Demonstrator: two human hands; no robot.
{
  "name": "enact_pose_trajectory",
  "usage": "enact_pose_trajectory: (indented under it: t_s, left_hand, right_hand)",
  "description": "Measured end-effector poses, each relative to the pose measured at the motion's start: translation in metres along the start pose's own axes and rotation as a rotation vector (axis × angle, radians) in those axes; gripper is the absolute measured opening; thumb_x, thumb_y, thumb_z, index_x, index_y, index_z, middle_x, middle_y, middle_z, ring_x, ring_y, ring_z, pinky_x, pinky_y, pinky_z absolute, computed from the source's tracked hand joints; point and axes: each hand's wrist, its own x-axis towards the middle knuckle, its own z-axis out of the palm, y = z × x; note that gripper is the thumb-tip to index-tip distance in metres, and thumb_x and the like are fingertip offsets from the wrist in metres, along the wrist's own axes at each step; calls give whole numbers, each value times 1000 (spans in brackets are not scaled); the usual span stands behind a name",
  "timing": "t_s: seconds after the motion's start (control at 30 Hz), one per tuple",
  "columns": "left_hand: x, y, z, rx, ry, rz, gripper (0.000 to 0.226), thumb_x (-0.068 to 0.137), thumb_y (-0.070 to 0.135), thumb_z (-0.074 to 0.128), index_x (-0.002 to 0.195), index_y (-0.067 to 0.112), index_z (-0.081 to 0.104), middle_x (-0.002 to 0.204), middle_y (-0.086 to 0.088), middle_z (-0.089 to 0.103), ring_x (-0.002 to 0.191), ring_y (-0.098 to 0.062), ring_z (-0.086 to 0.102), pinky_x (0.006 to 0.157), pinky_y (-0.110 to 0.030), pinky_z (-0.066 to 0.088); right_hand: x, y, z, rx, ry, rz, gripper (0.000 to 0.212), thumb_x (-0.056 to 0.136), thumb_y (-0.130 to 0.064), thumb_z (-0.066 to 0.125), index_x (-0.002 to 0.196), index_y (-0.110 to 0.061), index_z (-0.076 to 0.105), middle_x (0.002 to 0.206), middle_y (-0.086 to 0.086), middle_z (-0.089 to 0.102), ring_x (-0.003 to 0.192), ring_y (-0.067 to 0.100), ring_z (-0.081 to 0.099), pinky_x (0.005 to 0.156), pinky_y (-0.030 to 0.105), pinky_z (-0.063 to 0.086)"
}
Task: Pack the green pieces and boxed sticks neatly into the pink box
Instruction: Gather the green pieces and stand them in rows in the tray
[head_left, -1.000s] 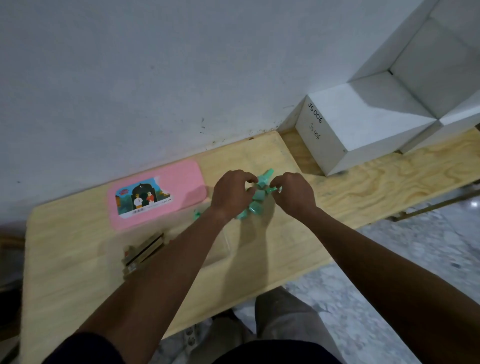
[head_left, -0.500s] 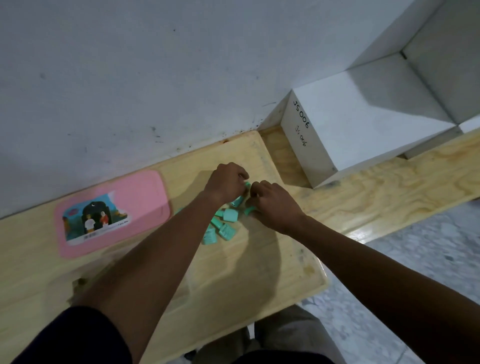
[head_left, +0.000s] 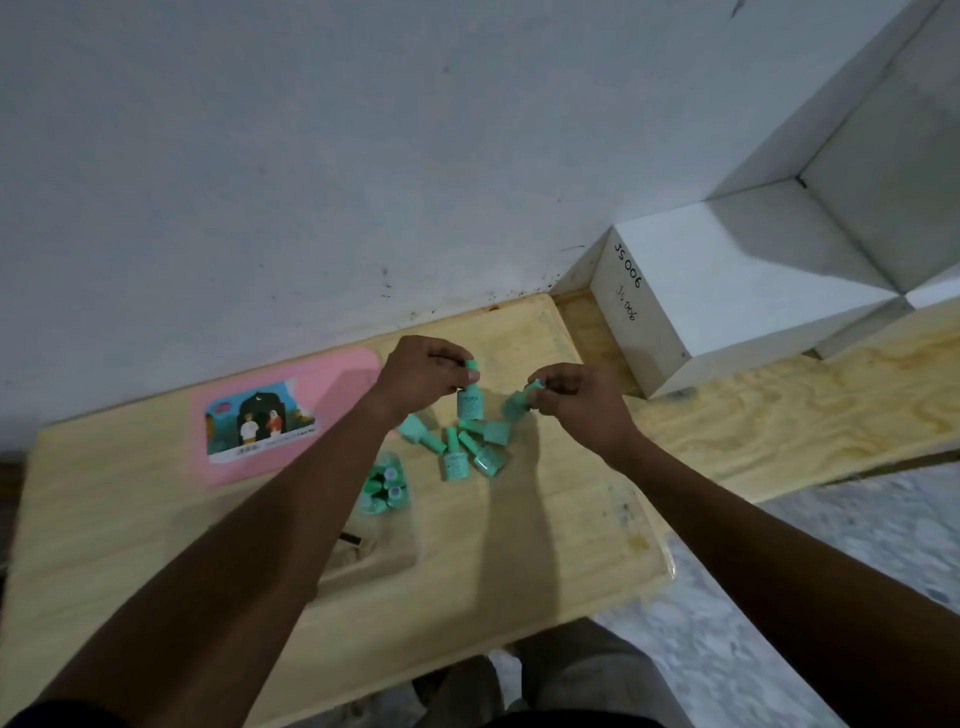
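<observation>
Several green bottle-shaped pieces (head_left: 470, 447) lie loose on the wooden table (head_left: 519, 561). My left hand (head_left: 421, 375) pinches the top of one green piece (head_left: 470, 402) and holds it upright. My right hand (head_left: 574, 402) pinches the top of another green piece (head_left: 517, 404), which hangs tilted. More green pieces (head_left: 385, 486) stand packed together just right of my left forearm. The pink box lid (head_left: 283, 415), with a picture label, lies flat at the back left. A box of sticks (head_left: 353, 545) peeks out from under my left forearm, mostly hidden.
A white block (head_left: 717, 291) marked JS006 stands at the back right against the wall (head_left: 363, 156). A longer wooden board (head_left: 779, 410) runs to the right. The table's front edge and the stone floor (head_left: 831, 545) lie to the right and below.
Both hands have lifted off the pile, each now holding one green piece by its top. The view has shifted, and the loose pieces below the hands are uncovered.
</observation>
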Motion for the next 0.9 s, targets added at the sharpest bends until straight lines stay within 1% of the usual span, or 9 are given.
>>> enact_pose_trajectory:
  t_s: [0.1,0.23,0.4,0.53,0.63,0.7,0.77,0.83,0.9]
  left_hand:
    - [-42,-2,-27,-107,14,36,20,76,-3,77,93,6,71,84,-15,67,84,-20,67,83,-31,58]
    - [-95,-15,-57,-138,58,82,20,76,-2,78,93,7,73,78,-9,70,80,-17,68,82,-30,59]
    - [-143,-42,-82,-100,136,96,24,70,2,83,92,2,76,82,-17,72,75,-19,68,79,-32,61]
    - [-165,-68,-90,-53,185,98,22,70,4,84,90,7,77,83,-17,74,77,-18,69,80,-33,60]
    - [-173,-84,-93,17,243,139,23,69,6,84,91,9,78,77,-12,75,73,-15,68,76,-31,59]
    - [-177,-92,-91,90,285,160,24,69,8,84,92,10,78,74,-7,75,70,-9,67,74,-23,52]
    - [-181,-97,-87,145,325,162,25,68,10,84,92,12,78,76,-5,75,72,-6,67,73,-15,47]
    - [-181,-103,-81,163,349,158,24,67,12,85,90,14,79,76,-3,75,72,-4,67,69,-8,45]
    - [-180,-111,-75,171,357,151,24,66,11,86,88,13,79,75,-2,74,69,1,65,62,0,43]
  right_hand:
    - [-28,-16,20,294,-92,121,9,84,2,70,92,-3,72,85,13,69,78,18,67,80,32,58]
    - [-64,-34,50,356,-148,152,12,86,5,66,98,2,69,87,18,68,81,27,68,84,36,58]
    - [-101,-47,82,315,-130,110,16,82,7,67,95,0,65,82,20,69,69,24,70,74,34,59]
    - [-118,-50,99,223,-120,83,14,79,4,73,91,1,66,80,21,70,71,26,69,60,27,57]
    - [-122,-48,108,79,-117,15,12,75,-2,77,86,-4,70,76,17,73,75,30,71,68,37,61]
    - [-124,-47,115,-66,-106,-57,11,73,-8,78,83,-11,73,74,12,75,75,30,73,77,42,61]
    - [-126,-48,122,-250,-78,-136,11,71,-12,78,81,-18,74,72,6,75,75,21,73,76,30,60]
    - [-128,-49,129,-404,-78,-190,14,72,-12,76,83,-21,76,75,2,75,76,13,71,67,11,52]
    - [-127,-48,136,-513,-106,-228,19,73,-10,75,90,-19,78,82,1,76,77,10,70,64,6,46]
